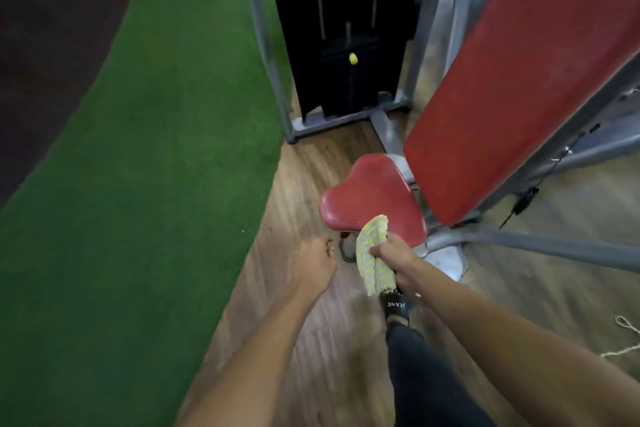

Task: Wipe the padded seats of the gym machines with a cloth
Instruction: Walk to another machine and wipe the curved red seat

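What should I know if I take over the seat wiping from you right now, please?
Left hand: holds nothing, fingers loosely curled, short of the seat.
Right hand: grips the checked cloth, whose top corner is at the near edge of the red seat.
Done: I cannot tell whether this seat has been wiped.
Left: wipe the seat, then perhaps the red back pad.

Wood-look floor (339,357), green turf strip (156,149) alongside, grey machine frame (332,121) standing on it, string (625,324) at right

cloth (372,253) showing yellow-and-pale checks | seat (370,194) and back pad (519,80) showing plain red | turf (138,149) showing green | floor (311,177) showing brown wood grain | weight stack (339,10) showing black | frame (263,45) showing grey | sandal (396,305) showing black, white lettering
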Demonstrator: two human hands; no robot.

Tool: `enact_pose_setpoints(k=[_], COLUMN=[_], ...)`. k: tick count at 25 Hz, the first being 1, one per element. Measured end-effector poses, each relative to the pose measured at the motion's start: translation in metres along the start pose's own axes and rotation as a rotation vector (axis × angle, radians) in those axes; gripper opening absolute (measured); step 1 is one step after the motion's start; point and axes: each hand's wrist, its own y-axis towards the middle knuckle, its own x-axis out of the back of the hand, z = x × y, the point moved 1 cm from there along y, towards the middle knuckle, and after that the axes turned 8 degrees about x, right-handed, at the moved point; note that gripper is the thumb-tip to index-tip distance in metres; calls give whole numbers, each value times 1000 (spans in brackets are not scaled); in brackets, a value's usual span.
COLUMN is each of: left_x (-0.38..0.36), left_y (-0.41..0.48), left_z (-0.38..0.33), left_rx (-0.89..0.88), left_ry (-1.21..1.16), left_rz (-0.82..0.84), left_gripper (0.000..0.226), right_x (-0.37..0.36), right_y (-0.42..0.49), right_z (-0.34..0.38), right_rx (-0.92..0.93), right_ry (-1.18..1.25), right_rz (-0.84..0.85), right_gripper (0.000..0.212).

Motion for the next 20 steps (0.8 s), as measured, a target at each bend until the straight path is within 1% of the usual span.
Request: enact_pose_setpoints(k=[3, 5, 7, 8, 10, 11, 14, 16, 20], left_x=[-51, -88, -120, -138, -168, -179, -206, -218, -233], left_y=[70, 112, 151, 173, 214, 233, 286, 307, 316], left_z=[-29, -39, -44, -45, -41, -39, -28, -20, -12], left_rx=[46, 44, -4, -33, -106, -136, -176, -178, -156], left_ry=[27, 18, 14, 35, 128, 175, 266, 308, 410], left_rz=[90, 126, 112, 84, 3, -47, -137, -153, -205], left_gripper=[33, 36, 36, 38, 42, 44, 52, 56, 60], right_x=[36, 51, 60, 64, 70, 72, 70, 71, 79], right_y=[68, 106, 136, 155, 185, 198, 231, 235, 230], right_z=[-20, -40, -57, -68, -89, -97, -126, -147, -169], right_rx=[-40, -39, -19, 26, 169, 254, 419, 457, 586], right_ry=[-230, -354, -383, -418, -609, -744, -1028, -1153, -1212], right_rz=[-40, -65, -136, -176, -142, -124, -142, -49, -43], right_gripper=[35, 36, 39, 42, 65, 72, 86, 83, 71])
